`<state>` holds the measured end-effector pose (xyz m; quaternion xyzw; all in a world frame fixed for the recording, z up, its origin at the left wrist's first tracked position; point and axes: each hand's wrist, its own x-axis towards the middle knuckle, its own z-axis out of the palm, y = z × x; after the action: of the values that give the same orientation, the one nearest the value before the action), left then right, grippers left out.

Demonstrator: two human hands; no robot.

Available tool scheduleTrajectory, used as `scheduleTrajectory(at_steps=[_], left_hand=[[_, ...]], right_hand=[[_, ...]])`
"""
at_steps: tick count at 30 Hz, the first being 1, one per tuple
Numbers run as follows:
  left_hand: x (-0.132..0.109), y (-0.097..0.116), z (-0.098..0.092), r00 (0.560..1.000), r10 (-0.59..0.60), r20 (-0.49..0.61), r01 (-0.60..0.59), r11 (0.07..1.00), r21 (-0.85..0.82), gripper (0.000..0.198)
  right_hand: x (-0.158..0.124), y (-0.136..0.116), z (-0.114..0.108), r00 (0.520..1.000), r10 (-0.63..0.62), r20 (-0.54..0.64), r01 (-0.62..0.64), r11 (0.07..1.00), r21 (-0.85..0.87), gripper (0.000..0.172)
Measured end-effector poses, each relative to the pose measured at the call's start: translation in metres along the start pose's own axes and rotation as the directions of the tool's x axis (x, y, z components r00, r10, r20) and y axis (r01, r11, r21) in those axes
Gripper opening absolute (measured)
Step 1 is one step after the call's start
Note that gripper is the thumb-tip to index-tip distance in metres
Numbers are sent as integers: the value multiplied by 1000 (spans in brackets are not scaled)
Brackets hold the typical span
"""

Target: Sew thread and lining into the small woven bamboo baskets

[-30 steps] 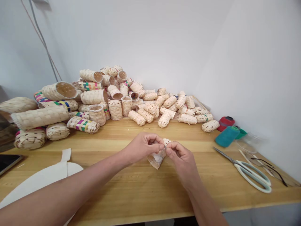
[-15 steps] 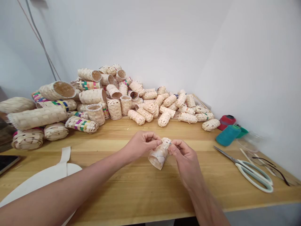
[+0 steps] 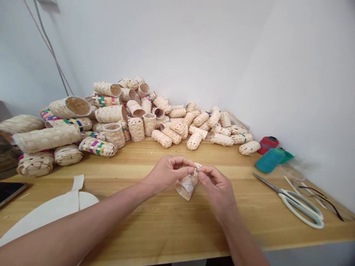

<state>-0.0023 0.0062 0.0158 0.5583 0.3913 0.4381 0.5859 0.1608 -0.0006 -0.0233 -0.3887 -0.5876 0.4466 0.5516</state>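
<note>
Head cam: our left hand and right hand pinch thin blue thread over a small, pale, woven cylinder on our tan wooden table; probably tying or stitching, so next calls for gentle tension.

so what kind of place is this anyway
Probably a small handicraft workspace: woven cylinders lie piled along the back of a wooden table, with thread spools and large scissors at the right.

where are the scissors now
In the head view, the scissors lie on the table, right of the right hand, left of the glasses and on the near side of the teal spool.
</note>
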Motion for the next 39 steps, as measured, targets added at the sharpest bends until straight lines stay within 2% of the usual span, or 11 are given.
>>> scheduleTrajectory(at_steps=[12, 19, 24, 30, 34, 39], left_hand=[[1, -2, 0, 998, 54, -12, -51, 987, 152, 12], [1, -4, 0, 999, 25, 48, -31, 990, 135, 14], [1, -5, -1, 998, 21, 51, -28, 992, 124, 16], [1, -3, 0, 999, 10, 37, -15, 992, 129, 18], [1, -4, 0, 999, 17, 45, -22, 991, 128, 22], [2, -3, -1, 999, 19, 49, -25, 994, 109, 18]], right_hand=[[-1, -3, 0, 1000, 3, 27, 0, 996, -89, 19], [-1, -4, 1, 1000, 15, 20, -14, 997, -72, 20], [0, -2, 0, 999, 5, 34, -2, 995, -97, 22], [-2, 0, 0, 998, -65, 23, 69, 970, -233, 17], [-3, -3, 2, 984, -176, -12, 162, 925, -344, 14], [-3, -5, 4, 975, -223, -8, 203, 902, -380, 13]])
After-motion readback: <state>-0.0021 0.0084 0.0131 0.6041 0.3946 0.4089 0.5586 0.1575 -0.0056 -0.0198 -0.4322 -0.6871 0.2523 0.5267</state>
